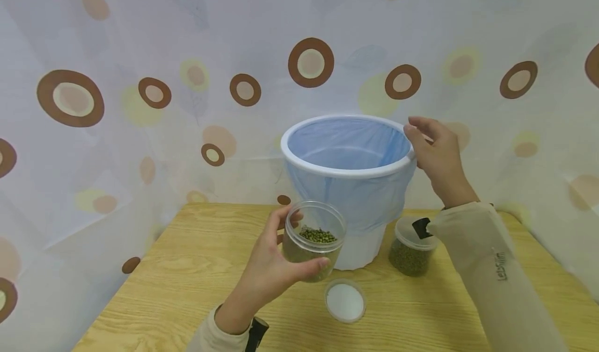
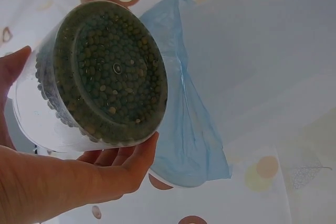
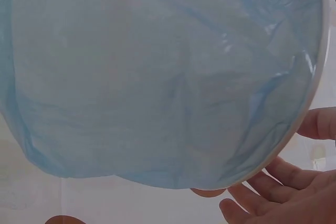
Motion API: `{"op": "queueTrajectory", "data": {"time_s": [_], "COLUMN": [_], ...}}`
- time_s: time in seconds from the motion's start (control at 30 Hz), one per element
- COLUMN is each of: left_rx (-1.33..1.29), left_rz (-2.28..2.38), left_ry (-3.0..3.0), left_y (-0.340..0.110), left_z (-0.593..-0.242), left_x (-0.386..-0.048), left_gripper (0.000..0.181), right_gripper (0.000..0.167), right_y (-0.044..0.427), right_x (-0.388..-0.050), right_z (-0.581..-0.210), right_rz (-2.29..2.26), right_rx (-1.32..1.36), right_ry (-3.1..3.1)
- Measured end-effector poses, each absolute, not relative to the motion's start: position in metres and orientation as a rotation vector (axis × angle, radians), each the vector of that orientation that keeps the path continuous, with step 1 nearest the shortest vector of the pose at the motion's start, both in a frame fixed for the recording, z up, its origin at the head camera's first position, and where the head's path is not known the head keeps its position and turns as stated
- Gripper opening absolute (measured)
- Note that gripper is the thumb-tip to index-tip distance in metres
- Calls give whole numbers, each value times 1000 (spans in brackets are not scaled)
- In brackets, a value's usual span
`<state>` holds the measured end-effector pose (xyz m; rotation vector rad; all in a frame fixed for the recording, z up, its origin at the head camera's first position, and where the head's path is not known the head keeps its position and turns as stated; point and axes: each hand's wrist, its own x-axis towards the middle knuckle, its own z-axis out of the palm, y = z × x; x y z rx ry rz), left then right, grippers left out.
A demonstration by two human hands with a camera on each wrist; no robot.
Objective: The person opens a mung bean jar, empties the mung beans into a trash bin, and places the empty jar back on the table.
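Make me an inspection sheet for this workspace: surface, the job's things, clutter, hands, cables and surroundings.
Surface: wood-grain table.
Job's things: open clear jar, partly filled with green beans, held off the table; white bin with a blue liner draped over its outside.
Clutter: round lid lying in front of the bin; closed second jar to the bin's right.
Hands: left hand grips the open jar; right hand is at the bin's rim, contact unclear.
Cables: nothing seen.
Surroundings: pale backdrop with brown rings.
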<state>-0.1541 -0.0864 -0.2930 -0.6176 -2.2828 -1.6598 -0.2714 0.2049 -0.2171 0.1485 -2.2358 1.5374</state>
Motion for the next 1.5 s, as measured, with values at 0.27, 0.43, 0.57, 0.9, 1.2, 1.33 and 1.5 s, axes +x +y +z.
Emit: {"op": "queueTrajectory", "data": {"time_s": [0.27, 0.43, 0.57, 0.9, 1.2, 1.33, 1.5], "left_rx": [-625, -633, -629, -622, -595, -617, -631], "left_rz": [-1661, -1660, -1653, -1627, -1604, -1561, -1515], "left_ry": [-2286, -2280, -2284, -2301, -2337, -2348, -2375], "left_y": [-85, -84, -83, -84, -93, -98, -106], "left_z": [-293, -293, -293, -291, -282, -278, -273], "left_x": [-155, -154, -154, -153, -156, -160, -166], "left_gripper": [82, 82, 82, 79, 79, 81, 81], "right_gripper": [77, 85, 87, 81, 65, 61, 59], "right_y": [213, 214, 214, 218, 216, 216, 215], "right_x": [-285, -291, -293, -292, -293, -295, -296], "right_z": [-223, -226, -227, -235, -238, -239, -240], "right_rz": [1496, 1476, 1455, 1509, 1338, 1270, 1244], "right_rx": [181, 212, 213, 308, 278, 283, 291], "right_ry": [-2421, -2509, -2538, -2553, -2558, -2539, -2520]}}
